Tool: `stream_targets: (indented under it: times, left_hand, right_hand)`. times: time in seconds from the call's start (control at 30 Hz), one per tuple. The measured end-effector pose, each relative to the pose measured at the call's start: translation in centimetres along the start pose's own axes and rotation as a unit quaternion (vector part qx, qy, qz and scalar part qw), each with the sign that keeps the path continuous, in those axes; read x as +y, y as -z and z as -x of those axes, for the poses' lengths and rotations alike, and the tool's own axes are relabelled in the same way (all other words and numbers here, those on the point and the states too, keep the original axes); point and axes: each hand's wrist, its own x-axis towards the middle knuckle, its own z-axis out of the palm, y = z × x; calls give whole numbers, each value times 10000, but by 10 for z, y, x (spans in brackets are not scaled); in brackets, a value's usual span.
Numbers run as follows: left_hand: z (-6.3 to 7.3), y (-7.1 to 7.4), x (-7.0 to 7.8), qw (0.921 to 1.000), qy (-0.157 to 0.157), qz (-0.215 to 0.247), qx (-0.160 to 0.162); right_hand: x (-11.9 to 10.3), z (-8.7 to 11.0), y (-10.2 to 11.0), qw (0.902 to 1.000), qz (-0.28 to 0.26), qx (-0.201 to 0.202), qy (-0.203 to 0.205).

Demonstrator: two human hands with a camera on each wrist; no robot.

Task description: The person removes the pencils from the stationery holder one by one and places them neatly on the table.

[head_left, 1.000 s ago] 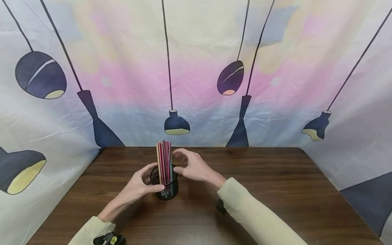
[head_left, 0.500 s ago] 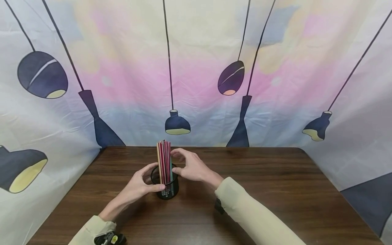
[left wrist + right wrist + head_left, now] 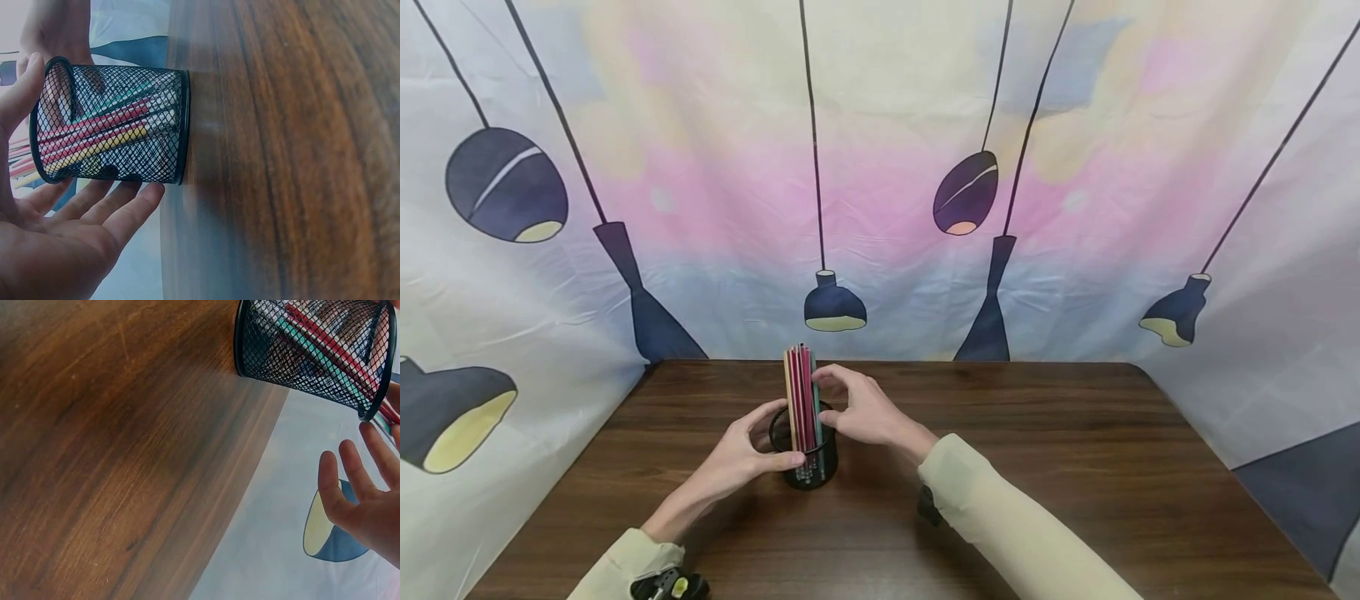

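Observation:
A black mesh pen holder (image 3: 827, 468) stands upright on the wooden table. Long thin pencils (image 3: 802, 392) in red, yellow and teal rise well above its rim, with silvery ends at the bottom visible through the mesh in the left wrist view. My left hand (image 3: 739, 450) grips the holder from the left, thumb across the near side at the rim, fingers around the far side. From the right, my right hand (image 3: 868, 408) reaches to the pencils, index finger up beside the teal pencil (image 3: 817, 396) and thumb at the rim. Its other fingers (image 3: 359, 472) are loosely extended in the right wrist view.
The dark wooden table (image 3: 1060, 467) extends to both sides of the holder. A cloth backdrop (image 3: 895, 208) printed with hanging lamps rises behind its far edge and at the sides. A black wrist device (image 3: 670, 583) sits at the left sleeve.
My right hand has moved slightly left, closer to the pencils, and the teal pencil now stands a little apart from the red ones. My left hand and the holder have stayed in place.

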Motion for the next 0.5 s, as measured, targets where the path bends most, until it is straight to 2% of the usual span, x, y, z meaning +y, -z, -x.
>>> stream_targets:
  times: [0.5]
  left_hand:
    - [-1, 0, -1, 10000, -15, -39, 26]
  right_hand:
    - [-1, 0, 0, 9998, -159, 125, -59]
